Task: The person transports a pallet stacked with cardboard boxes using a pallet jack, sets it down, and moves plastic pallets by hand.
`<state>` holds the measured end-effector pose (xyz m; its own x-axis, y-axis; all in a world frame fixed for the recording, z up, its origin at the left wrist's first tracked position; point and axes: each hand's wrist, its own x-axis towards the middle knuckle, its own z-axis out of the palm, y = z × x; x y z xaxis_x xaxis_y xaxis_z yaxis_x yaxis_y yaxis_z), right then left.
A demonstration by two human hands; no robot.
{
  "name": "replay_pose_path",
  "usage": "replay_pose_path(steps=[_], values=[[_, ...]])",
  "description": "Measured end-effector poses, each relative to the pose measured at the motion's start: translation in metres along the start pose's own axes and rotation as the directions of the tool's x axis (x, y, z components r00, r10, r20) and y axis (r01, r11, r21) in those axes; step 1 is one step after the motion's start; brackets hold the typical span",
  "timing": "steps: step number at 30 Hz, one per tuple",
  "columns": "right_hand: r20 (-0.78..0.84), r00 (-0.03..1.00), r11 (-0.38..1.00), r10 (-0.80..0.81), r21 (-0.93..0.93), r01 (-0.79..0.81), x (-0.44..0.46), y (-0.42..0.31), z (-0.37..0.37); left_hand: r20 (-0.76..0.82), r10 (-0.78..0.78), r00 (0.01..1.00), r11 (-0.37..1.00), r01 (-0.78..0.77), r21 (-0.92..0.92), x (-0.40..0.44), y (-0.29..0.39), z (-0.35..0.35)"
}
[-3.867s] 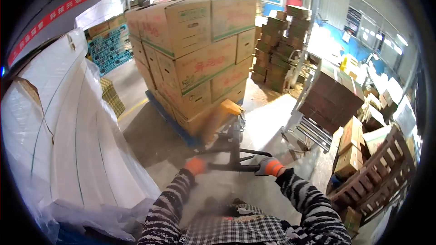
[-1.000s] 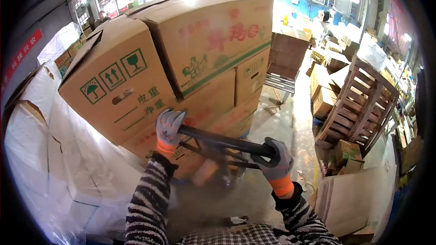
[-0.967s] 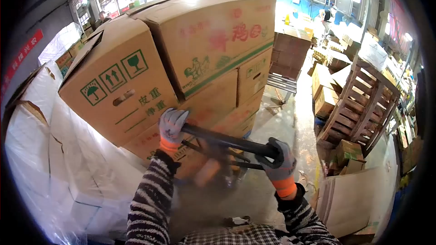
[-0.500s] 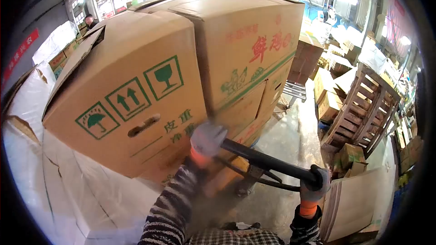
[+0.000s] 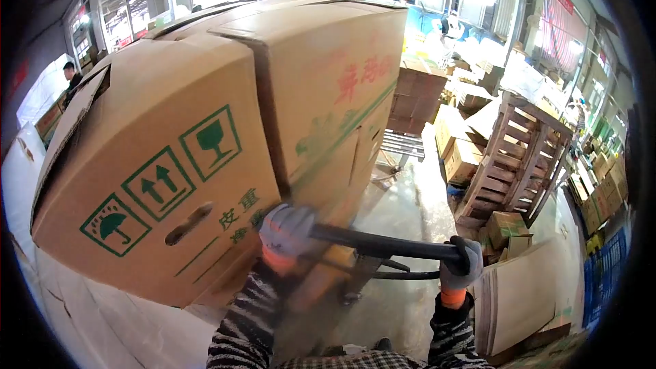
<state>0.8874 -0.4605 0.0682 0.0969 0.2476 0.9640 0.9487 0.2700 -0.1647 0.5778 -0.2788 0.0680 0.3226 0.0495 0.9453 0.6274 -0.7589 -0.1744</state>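
My left hand (image 5: 287, 229), in a grey glove with an orange cuff, is closed round the left end of a black pallet jack handle (image 5: 383, 242). At the right end of the same handle, my right hand (image 5: 460, 263) is wrapped round the bar, gloved alike. Just beyond my left hand stand large brown cardboard boxes (image 5: 164, 102) with green symbols and red lettering, stacked side by side. The lower part of the jack is blurred and partly hidden behind my left arm.
A wooden pallet (image 5: 516, 157) leans upright at the right, near smaller cartons (image 5: 461, 160). Flattened cardboard sheets (image 5: 516, 297) stand close to my right arm. White wrapped material (image 5: 102, 321) lies along the left. A person (image 5: 70, 80) is at the far left. A blue crate (image 5: 605, 273) sits far right.
The view has swung to the right, so boxes and pallet appear further left. Both hands keep their grip on the handle, which appears slightly further left and more level.
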Motion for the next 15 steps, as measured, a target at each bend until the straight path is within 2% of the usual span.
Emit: replay_pose_path(steps=[1, 2, 4, 8, 10, 12, 15], values=[[0.023, 1.0, 1.0, 0.015, 0.019, -0.015, 0.005, 0.004, 0.003, -0.072, 0.005, 0.997, 1.0, -0.004, 0.009, -0.001, 0.0, 0.009], [-0.004, 1.0, 0.999, -0.016, 0.029, 0.016, 0.004, 0.014, 0.008, -0.076, 0.009, 0.997, 1.0, -0.009, 0.003, -0.002, -0.002, 0.015], [-0.004, 1.0, 0.998, -0.011, 0.062, 0.011, 0.007, 0.028, 0.017, 0.022, 0.0, 1.0, 0.999, -0.001, 0.045, -0.003, -0.003, 0.021], [0.024, 0.999, 0.993, -0.048, 0.107, 0.045, 0.018, 0.056, 0.034, 0.019, -0.007, 1.0, 0.993, 0.004, 0.12, 0.002, -0.006, 0.046], [0.078, 0.997, 0.997, -0.013, 0.074, 0.007, 0.022, 0.066, 0.039, 0.003, -0.006, 1.0, 0.994, 0.006, 0.111, 0.003, -0.009, 0.058], [0.034, 0.998, 0.991, -0.054, 0.121, 0.049, 0.024, 0.084, 0.054, -0.026, -0.026, 0.999, 0.994, 0.028, 0.102, 0.003, -0.014, 0.074], [0.093, 0.993, 0.987, -0.074, 0.147, 0.06, 0.03, 0.107, 0.067, -0.021, -0.024, 0.999, 0.99, 0.026, 0.135, 0.01, -0.016, 0.088]])
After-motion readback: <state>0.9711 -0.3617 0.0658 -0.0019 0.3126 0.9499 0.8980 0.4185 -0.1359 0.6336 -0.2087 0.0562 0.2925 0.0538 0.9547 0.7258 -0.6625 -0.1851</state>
